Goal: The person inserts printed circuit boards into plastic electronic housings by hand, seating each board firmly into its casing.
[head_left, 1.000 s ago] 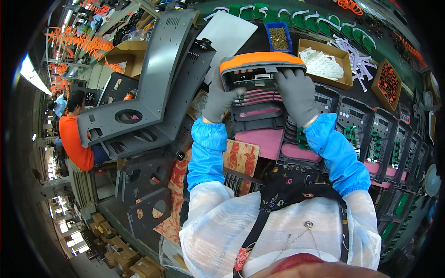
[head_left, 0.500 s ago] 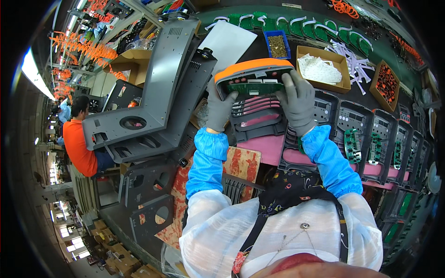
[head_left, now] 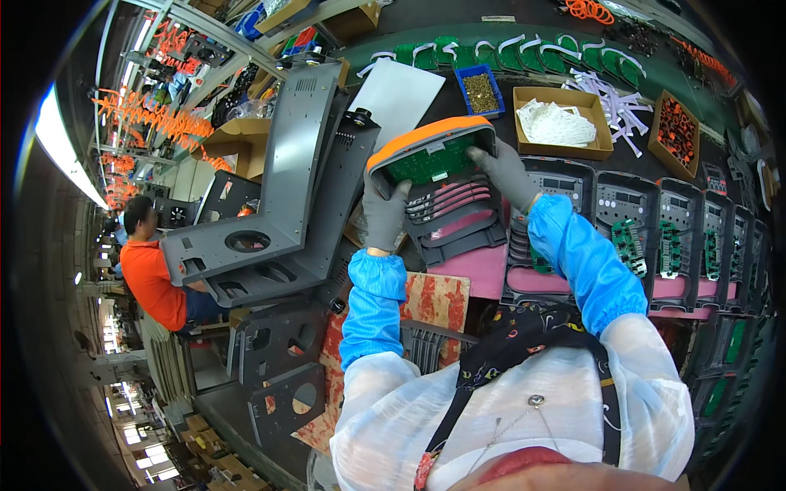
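Between my gloved hands is an orange and dark grey plastic housing (head_left: pixel 438 128), tilted so its inside faces me. A green circuit board (head_left: pixel 426 165) sits in it, with small white connectors. My left hand (head_left: pixel 385 217) grips the housing's lower left side, thumb at the edge. My right hand (head_left: pixel 505 173) holds the right end, its thumb reaching inside against the board; its other fingers are partly hidden behind the housing. Just below lie stacked dark grey curved plastic parts (head_left: pixel 463 239) over a pink sheet (head_left: pixel 475 274).
Grey panels (head_left: pixel 622 200) with green boards stand in a row to the right. Beyond are a blue bin of brass screws (head_left: pixel 481 92), a carton of white pieces (head_left: pixel 565 123) and a box of orange-black parts (head_left: pixel 675 135). Bent metal sheets (head_left: pixel 278 180) stand at left; a person (head_left: pixel 151 270) sits beyond.
The housing has tipped, showing more of the board's flat green face. My right hand has shifted, its thumb now inside against the board. The whole view has turned slightly.
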The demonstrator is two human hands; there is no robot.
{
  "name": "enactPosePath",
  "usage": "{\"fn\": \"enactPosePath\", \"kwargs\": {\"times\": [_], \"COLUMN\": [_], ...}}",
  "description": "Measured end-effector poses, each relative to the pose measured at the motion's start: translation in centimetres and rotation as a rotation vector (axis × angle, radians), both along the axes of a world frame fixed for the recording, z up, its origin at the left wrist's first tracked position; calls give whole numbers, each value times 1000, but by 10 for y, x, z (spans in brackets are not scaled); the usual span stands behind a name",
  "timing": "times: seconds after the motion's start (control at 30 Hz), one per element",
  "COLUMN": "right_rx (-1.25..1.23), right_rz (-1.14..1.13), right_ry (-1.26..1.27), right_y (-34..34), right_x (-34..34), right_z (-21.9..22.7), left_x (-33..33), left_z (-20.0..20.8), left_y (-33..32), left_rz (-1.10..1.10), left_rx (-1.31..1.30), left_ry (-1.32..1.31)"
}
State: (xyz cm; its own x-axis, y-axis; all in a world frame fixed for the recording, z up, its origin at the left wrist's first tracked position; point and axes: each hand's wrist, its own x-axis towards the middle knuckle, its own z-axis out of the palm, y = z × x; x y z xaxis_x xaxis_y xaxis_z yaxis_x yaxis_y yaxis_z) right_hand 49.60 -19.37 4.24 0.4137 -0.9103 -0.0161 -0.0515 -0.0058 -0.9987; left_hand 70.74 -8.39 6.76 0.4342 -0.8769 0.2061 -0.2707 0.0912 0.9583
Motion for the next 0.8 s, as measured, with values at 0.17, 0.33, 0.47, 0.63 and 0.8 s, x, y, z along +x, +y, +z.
{"fn": "enactPosePath", "kwargs": {"times": [0.17, 0.33, 0.47, 0.63, 0.8], "right_rx": [46, -77, 10, 28, 159], "right_rz": [-40, -35, -29, -110, -130], "right_ry": [190, 20, -24, 198, 405], "right_y": [-4, -6, -8, 7, 15], "right_x": [8, 12, 13, 15, 12], "right_z": [13, -6, -5, 16, 6], "left_x": [2, 2, 2, 4, 15], "left_z": [5, -3, -2, 27, -4], "left_y": [-6, -7, -11, -15, -24], "left_rz": [53, 53, 73, 97, -20], "left_rx": [96, -16, -1, 138, 273], "left_ry": [35, 81, 50, -60, -37]}}
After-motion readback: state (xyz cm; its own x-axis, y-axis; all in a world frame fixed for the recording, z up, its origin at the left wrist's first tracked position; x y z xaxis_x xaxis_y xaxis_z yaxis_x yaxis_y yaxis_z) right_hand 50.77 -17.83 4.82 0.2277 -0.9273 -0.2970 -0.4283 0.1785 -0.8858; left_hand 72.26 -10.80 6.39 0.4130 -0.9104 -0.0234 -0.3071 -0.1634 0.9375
